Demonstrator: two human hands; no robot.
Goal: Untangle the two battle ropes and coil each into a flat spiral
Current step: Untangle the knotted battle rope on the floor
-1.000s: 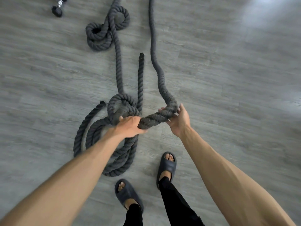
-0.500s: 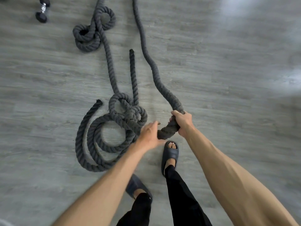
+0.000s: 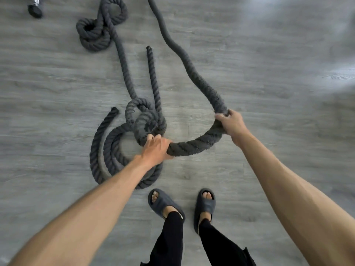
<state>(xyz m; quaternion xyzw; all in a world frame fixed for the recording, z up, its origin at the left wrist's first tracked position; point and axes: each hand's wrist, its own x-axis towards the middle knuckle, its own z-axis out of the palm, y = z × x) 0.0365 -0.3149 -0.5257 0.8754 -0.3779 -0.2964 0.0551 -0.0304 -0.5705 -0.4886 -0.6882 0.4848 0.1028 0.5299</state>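
Thick dark grey battle rope lies on the grey wood floor. A tangled knot point(image 3: 144, 120) sits at the centre, with loose coils point(image 3: 107, 156) curving below and left of it. My left hand point(image 3: 155, 148) grips the rope right beside the knot. My right hand point(image 3: 230, 122) grips the same strand further along, so a raised curved stretch point(image 3: 196, 144) hangs between my hands. Beyond my right hand the strand point(image 3: 180, 54) runs up and out of the top edge. Two cut ends point(image 3: 148, 48) point(image 3: 114, 110) lie free. A second tangle point(image 3: 99, 25) lies at the upper left.
A dumbbell end point(image 3: 35, 9) shows at the top left corner. My feet in dark slides point(image 3: 165, 204) point(image 3: 204, 203) stand just below the coils. Bare floor point(image 3: 278, 93) stretches to the right.
My right hand has pulled the rope out to the right, widening the gap between my hands. The held stretch now forms a wide arc. My feet have shifted.
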